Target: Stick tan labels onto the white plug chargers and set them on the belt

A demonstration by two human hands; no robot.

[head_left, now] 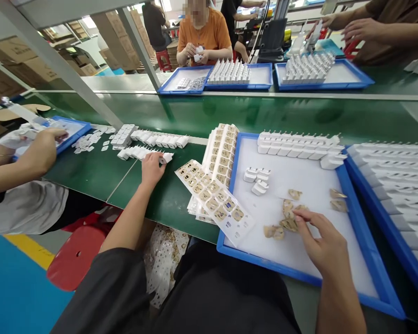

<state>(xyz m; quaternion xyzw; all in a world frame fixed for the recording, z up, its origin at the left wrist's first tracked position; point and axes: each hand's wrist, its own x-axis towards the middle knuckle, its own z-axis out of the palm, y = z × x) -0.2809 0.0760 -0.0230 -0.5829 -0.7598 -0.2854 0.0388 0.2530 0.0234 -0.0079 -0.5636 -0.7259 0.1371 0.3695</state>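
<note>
Left hand [152, 168] grips plug [167, 157] (seemingly); right hand [322, 246] touches tan pieces [288, 224].

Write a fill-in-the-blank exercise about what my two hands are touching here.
The left hand touches a row of white plugs on the ____ table.
The right hand touches small tan pieces inside a ____ tray.
Card sheets lie along that tray's ____ edge.
Missing words: green; blue; left.
</note>
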